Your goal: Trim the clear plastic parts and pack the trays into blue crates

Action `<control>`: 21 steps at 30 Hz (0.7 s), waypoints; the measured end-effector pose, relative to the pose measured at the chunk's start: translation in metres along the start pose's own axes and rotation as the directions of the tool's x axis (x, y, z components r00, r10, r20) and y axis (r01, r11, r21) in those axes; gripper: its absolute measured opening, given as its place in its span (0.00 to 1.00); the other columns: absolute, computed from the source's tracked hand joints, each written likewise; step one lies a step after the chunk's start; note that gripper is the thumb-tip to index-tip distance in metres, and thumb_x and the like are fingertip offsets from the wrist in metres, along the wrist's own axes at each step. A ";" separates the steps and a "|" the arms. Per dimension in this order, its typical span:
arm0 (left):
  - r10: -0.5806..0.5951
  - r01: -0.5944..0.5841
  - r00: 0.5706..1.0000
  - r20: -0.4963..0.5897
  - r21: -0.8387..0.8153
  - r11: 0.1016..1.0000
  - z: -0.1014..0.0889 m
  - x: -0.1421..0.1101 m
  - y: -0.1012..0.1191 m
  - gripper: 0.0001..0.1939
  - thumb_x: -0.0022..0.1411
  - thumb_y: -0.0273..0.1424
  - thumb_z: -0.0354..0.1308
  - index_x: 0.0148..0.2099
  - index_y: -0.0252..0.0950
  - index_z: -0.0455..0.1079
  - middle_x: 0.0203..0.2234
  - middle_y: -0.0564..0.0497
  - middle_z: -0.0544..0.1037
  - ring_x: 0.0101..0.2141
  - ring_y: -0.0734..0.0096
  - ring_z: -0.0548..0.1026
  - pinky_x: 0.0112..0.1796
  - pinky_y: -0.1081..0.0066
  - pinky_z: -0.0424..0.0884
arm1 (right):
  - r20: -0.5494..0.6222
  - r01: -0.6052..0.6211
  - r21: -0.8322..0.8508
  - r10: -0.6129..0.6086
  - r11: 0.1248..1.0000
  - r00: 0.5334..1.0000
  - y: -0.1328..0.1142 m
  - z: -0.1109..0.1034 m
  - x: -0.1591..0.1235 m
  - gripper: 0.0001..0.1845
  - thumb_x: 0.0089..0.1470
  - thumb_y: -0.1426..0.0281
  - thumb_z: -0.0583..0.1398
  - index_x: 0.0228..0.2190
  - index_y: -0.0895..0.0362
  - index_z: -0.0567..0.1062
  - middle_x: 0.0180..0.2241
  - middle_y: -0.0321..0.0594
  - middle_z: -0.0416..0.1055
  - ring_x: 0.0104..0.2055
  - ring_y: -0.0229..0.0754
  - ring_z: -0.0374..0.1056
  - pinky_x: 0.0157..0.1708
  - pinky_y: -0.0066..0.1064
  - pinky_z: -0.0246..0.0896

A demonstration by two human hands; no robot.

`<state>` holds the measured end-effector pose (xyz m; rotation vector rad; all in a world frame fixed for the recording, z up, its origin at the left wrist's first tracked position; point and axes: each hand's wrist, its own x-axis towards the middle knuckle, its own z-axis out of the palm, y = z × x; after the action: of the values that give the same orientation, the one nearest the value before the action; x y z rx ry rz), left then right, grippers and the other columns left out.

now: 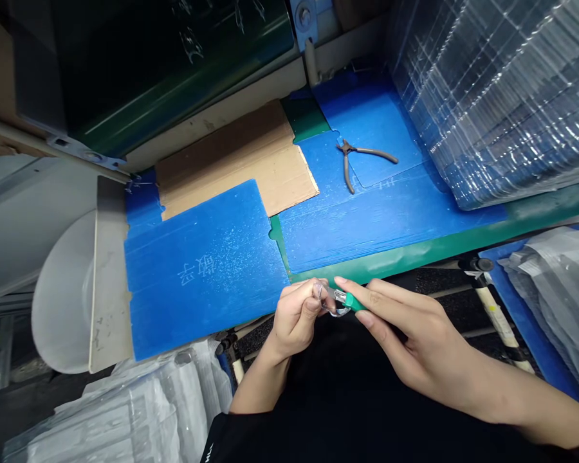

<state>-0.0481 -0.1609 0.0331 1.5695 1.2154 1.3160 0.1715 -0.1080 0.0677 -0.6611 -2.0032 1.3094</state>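
Your left hand pinches a small clear plastic piece between thumb and fingertips, nearly closed on it, just below the stack of blue corrugated plastic sheets. Your right hand wraps a green-handled metal-tipped tool, its tip at that piece; brown steel pliers lie farther along those sheets.
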 end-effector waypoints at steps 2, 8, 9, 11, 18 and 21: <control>-0.003 0.003 1.000 0.002 -0.011 1.000 0.001 -0.001 -0.001 0.23 0.83 0.41 0.46 0.37 0.36 0.72 0.25 0.50 0.75 0.24 0.72 0.70 0.27 0.71 0.66 | -0.023 -0.021 -0.005 0.021 1.000 1.000 0.003 0.002 0.001 0.29 0.73 0.79 0.58 0.71 0.52 0.70 0.42 0.40 0.76 0.39 0.38 0.74 0.41 0.29 0.74; -0.005 0.011 0.999 0.046 -0.115 0.993 0.005 -0.002 -0.002 0.21 0.83 0.42 0.48 0.40 0.36 0.73 0.25 0.51 0.74 0.25 0.72 0.68 0.31 0.69 0.66 | -0.114 -0.154 -0.012 0.152 0.988 0.982 0.022 0.005 0.011 0.23 0.76 0.73 0.57 0.66 0.55 0.76 0.50 0.45 0.81 0.53 0.46 0.79 0.55 0.39 0.76; -0.011 0.016 0.999 0.042 -0.121 0.992 0.005 -0.002 -0.003 0.21 0.84 0.41 0.48 0.40 0.36 0.73 0.26 0.51 0.74 0.26 0.72 0.68 0.30 0.69 0.65 | -0.123 -0.177 0.012 0.178 0.984 0.976 0.023 0.005 0.012 0.22 0.76 0.72 0.57 0.66 0.55 0.77 0.49 0.46 0.82 0.52 0.47 0.79 0.53 0.39 0.77; -0.015 0.020 0.999 0.033 -0.134 0.991 0.006 -0.002 -0.003 0.21 0.84 0.40 0.47 0.41 0.36 0.73 0.26 0.51 0.73 0.26 0.73 0.67 0.30 0.70 0.64 | -0.155 -0.219 0.080 0.230 0.972 0.961 0.023 0.006 0.012 0.22 0.76 0.69 0.57 0.66 0.54 0.77 0.45 0.46 0.82 0.47 0.48 0.80 0.45 0.39 0.78; -0.078 0.074 0.997 -0.005 -0.266 0.961 0.015 0.000 -0.001 0.21 0.83 0.42 0.49 0.42 0.36 0.74 0.25 0.53 0.69 0.26 0.72 0.66 0.31 0.69 0.63 | -0.281 -0.263 0.361 0.374 0.895 0.884 0.017 0.012 0.007 0.18 0.71 0.62 0.64 0.58 0.54 0.83 0.31 0.38 0.75 0.24 0.37 0.66 0.24 0.31 0.66; -0.168 -0.003 0.955 -0.246 -0.570 0.821 0.011 0.013 0.005 0.22 0.83 0.45 0.49 0.39 0.37 0.70 0.20 0.58 0.58 0.22 0.74 0.58 0.28 0.74 0.63 | -0.377 -0.239 0.445 0.423 0.863 0.824 0.028 0.017 0.006 0.14 0.63 0.62 0.72 0.48 0.55 0.85 0.26 0.32 0.69 0.22 0.34 0.61 0.25 0.29 0.65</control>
<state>-0.0361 -0.1500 0.0394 0.9082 0.9143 1.6944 0.1563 -0.1034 0.0387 -1.0589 -1.2294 1.5153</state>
